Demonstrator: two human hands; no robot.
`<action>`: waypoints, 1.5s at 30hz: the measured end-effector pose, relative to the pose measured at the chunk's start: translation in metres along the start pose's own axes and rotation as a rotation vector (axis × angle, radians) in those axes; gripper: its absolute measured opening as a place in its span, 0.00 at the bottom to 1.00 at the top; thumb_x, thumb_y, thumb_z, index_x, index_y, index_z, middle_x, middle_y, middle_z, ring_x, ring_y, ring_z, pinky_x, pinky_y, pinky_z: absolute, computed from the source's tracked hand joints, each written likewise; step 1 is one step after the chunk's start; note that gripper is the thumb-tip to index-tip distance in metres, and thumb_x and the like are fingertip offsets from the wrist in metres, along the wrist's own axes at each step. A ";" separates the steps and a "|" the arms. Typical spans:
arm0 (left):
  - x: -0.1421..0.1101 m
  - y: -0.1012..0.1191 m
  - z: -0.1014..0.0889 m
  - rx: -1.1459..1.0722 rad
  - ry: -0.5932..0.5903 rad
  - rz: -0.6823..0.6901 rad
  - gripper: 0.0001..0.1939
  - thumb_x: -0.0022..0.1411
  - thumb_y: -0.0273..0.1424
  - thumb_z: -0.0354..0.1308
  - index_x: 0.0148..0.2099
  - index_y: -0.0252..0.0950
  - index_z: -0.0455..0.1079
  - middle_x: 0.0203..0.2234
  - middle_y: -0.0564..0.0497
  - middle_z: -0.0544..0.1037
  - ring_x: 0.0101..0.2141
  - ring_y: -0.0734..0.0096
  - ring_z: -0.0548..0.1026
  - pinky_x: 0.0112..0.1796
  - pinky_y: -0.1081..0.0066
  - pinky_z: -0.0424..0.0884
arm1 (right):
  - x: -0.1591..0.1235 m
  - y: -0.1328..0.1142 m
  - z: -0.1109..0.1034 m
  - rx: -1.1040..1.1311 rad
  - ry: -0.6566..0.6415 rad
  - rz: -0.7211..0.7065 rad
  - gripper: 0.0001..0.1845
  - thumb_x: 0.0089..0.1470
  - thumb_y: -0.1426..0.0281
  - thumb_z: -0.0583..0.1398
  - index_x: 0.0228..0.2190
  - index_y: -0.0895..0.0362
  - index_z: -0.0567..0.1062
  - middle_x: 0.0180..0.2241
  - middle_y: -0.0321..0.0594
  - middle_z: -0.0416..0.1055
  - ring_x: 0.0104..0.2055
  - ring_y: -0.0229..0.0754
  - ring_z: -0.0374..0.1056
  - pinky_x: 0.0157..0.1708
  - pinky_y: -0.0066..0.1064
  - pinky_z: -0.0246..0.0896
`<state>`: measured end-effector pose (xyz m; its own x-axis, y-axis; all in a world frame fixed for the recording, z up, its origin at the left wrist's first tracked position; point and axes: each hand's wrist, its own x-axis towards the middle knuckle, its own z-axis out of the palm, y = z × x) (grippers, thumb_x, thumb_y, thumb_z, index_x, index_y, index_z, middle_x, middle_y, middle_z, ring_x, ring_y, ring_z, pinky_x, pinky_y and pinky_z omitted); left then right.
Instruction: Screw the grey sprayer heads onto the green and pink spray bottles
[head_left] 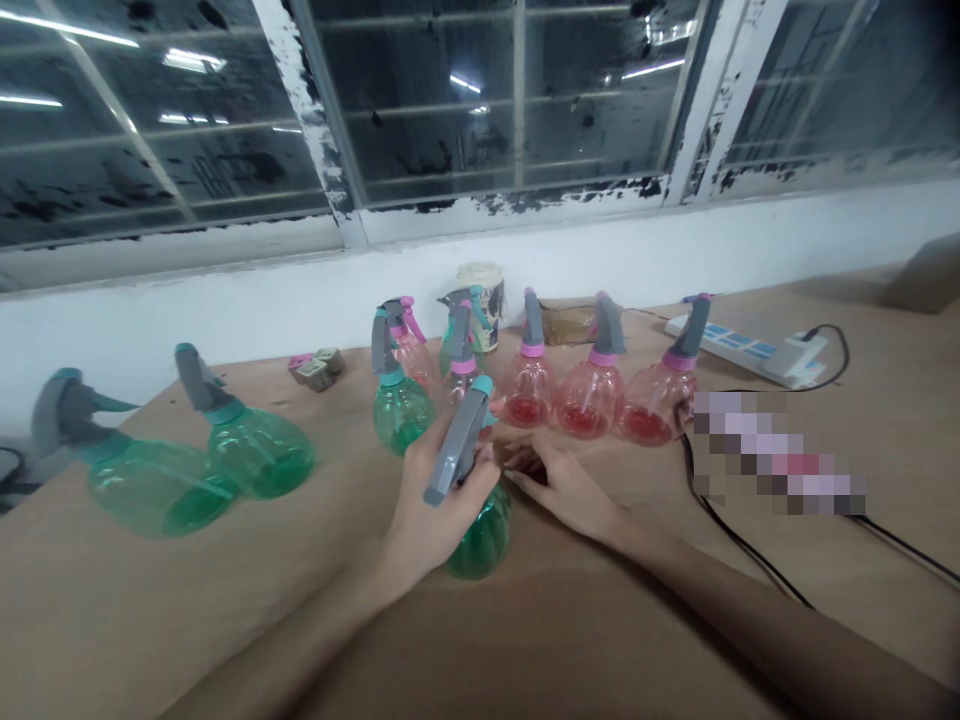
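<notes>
My left hand is wrapped round the neck of a green spray bottle with a grey and teal spray head, standing upright on the table in front of me. Right beside that bottle, my right hand rests low with loosely bent fingers, a gap showing between them and the thumb. Whether its fingertips touch the bottle I cannot tell. Just beyond my hands stand another green spray bottle and a pink spray bottle, the first of a row.
Two green bottles stand at the left. More pink bottles stand behind my hands, near a paper cup. A white power strip and a black cable lie at the right. Small blocks sit near the wall.
</notes>
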<state>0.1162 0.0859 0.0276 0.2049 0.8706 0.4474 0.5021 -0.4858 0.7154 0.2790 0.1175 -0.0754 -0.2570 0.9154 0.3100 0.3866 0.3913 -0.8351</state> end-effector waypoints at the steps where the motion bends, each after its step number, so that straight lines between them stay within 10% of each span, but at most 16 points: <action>1: 0.000 0.000 0.000 -0.002 -0.002 -0.001 0.04 0.53 0.25 0.50 0.32 0.39 0.61 0.20 0.57 0.66 0.22 0.74 0.66 0.26 0.74 0.65 | 0.000 0.000 0.000 0.001 0.001 0.001 0.08 0.53 0.72 0.56 0.38 0.56 0.67 0.34 0.39 0.72 0.36 0.38 0.69 0.40 0.34 0.64; 12: 0.003 0.004 -0.003 0.011 -0.041 0.025 0.13 0.53 0.24 0.48 0.42 0.40 0.63 0.24 0.56 0.69 0.22 0.74 0.68 0.26 0.73 0.66 | 0.000 0.003 0.001 0.011 0.007 -0.012 0.10 0.52 0.72 0.57 0.39 0.55 0.66 0.34 0.39 0.72 0.37 0.39 0.69 0.40 0.35 0.64; 45: 0.001 0.001 -0.002 0.038 -0.001 0.016 0.03 0.51 0.25 0.50 0.30 0.38 0.62 0.21 0.56 0.70 0.23 0.74 0.69 0.26 0.74 0.66 | 0.000 0.003 0.001 0.000 -0.002 -0.012 0.09 0.52 0.72 0.56 0.39 0.55 0.67 0.35 0.39 0.73 0.37 0.39 0.70 0.40 0.35 0.65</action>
<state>0.1152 0.0861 0.0301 0.2143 0.8627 0.4581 0.5303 -0.4965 0.6872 0.2794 0.1185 -0.0788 -0.2636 0.9104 0.3188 0.3834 0.4021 -0.8315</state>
